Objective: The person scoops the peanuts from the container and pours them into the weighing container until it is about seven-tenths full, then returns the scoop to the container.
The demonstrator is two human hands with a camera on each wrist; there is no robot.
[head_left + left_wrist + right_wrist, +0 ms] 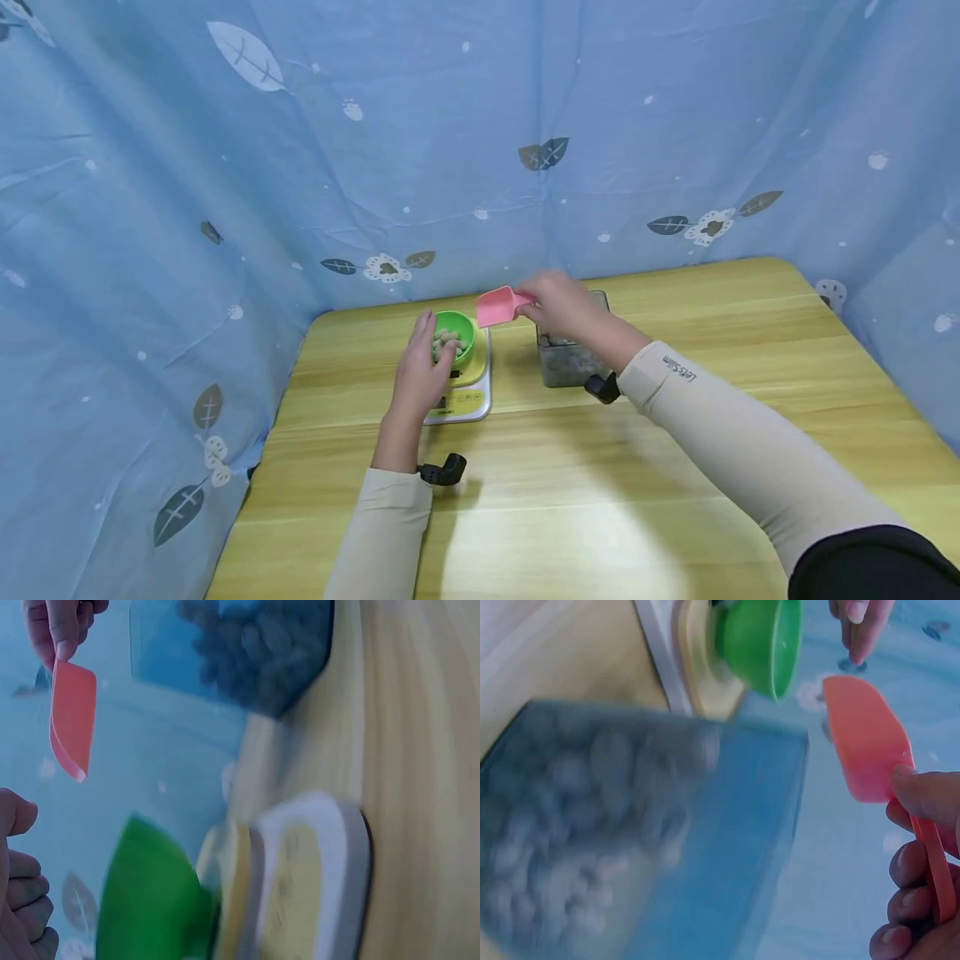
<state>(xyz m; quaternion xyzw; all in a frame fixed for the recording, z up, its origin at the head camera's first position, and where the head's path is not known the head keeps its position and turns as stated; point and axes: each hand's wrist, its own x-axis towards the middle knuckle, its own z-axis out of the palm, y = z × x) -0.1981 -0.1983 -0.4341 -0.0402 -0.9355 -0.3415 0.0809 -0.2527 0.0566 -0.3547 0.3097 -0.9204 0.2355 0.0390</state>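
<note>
My right hand (566, 307) grips the handle of a pink scoop (497, 307), its thumb laid along the handle in the right wrist view. The scoop is held in the air between a green bowl (463, 323) and a clear bin (566, 367); nothing shows in its pan. Pale peanuts (444, 340) in their shells lie in the bowl, which stands on a yellow and white kitchen scale (472, 402). My left hand (422, 371) is raised at the bowl's left side, thumb and fingers apart and holding nothing, covering part of the bowl and scale in the head view.
More peanuts (577, 795) fill part of the clear bin under my right hand. The scale and bin stand toward the back of a wooden table (570, 517). Behind it hangs a blue curtain (465, 125) with a leaf pattern.
</note>
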